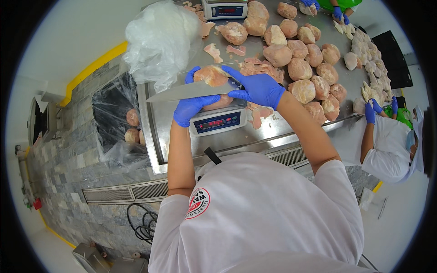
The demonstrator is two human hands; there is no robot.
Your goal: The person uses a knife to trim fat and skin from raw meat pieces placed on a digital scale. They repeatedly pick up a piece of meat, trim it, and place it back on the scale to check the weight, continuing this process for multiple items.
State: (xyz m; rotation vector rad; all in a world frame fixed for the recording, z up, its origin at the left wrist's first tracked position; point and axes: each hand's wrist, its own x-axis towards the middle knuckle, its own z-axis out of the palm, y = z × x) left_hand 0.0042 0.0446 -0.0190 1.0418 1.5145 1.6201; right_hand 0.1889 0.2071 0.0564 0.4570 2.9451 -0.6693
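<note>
My left hand (190, 110), in a blue glove, curls round a ball of raw pale-pink meat (211, 75), its fingers on the far side and its thumb nearer me. The ball is over the platform of a digital scale (216, 123) with a lit red display; whether it rests on the platform cannot be seen. In my blue-gloved right hand (263, 90) is a long-bladed knife (182, 93). Its blade crosses in front of the ball and points left, past my left hand. Fingertips of the right hand also touch the meat's right side; the knife handle is mostly hidden.
Several meat balls (299, 69) crowd the steel table (157, 136) to the right, with flat scraps (261, 70) behind the scale. Clear plastic bags (159, 38) heap at the far left. A lined black crate (114, 113) holds meat balls. Co-workers (387, 150) handle meat at right and far side.
</note>
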